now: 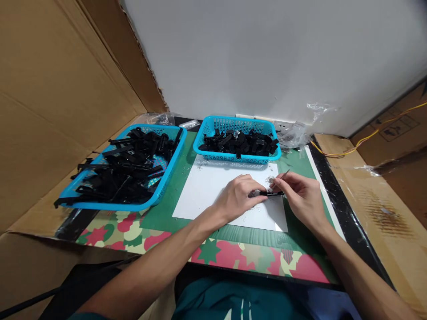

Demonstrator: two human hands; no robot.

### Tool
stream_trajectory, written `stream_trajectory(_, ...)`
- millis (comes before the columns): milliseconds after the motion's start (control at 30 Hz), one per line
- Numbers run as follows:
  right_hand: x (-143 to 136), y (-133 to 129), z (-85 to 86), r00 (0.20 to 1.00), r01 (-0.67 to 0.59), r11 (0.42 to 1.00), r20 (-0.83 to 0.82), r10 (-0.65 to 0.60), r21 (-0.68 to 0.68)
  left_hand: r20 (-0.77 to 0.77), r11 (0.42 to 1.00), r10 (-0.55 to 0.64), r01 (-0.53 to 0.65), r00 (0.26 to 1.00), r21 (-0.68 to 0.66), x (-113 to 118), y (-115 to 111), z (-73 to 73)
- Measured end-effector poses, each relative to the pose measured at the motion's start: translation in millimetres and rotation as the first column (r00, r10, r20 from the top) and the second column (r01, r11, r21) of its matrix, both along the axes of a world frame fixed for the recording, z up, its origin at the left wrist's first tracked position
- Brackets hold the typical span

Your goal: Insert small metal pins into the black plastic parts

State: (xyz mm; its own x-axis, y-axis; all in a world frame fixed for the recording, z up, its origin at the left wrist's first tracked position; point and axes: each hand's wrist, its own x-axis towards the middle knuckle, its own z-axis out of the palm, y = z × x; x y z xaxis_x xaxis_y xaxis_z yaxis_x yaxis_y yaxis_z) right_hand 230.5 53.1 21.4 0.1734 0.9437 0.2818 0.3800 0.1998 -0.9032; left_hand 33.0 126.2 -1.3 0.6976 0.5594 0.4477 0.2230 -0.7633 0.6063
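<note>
My left hand (pixel 240 198) is closed on a slim black plastic part (pixel 271 194), which lies level over the right side of a white sheet (pixel 207 195). Close by on the right, my right hand (pixel 302 193) pinches a thin, dark pointed tool, perhaps tweezers (pixel 285 174), between thumb and fingers. Its fingertips are beside the free end of the black part. Just behind the fingers sits a small heap of fine metal bits (pixel 269 179), too small to make out. More such bits lie scattered on the paper below the hands.
A large blue basket (pixel 167 186) full of black plastic parts stands at the left. Another blue basket (pixel 237 158) with smaller black pieces is at the back. Clear plastic bags (pixel 293 135) lie behind it. Cardboard walls (pixel 66 89) flank the table, and a yellow cable (pixel 362 141) runs at right.
</note>
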Motion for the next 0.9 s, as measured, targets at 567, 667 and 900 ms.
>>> stream_trajectory(567, -4, -8, -6.1, 0.945, 0.020, 0.982, 0.317, -0.079, 0.186, 0.003, 0.998, -0.041, 0.041, 0.999, -0.051, -1, 0, -2.3)
stream_trajectory(667, -5, -8, -4.3, 0.973, 0.048, 0.991, 0.220, -0.075, 0.128, 0.007, 0.999, -0.022, 0.022, 1.000, -0.049, 0, 0, -0.2)
stream_trajectory(900, 11, -5, 7.7, 0.924, -0.113, 0.992, 0.374, 0.084, 0.057, 0.002, 1.000, -0.019, 0.019, 1.000, -0.010, 0, -1, -0.6)
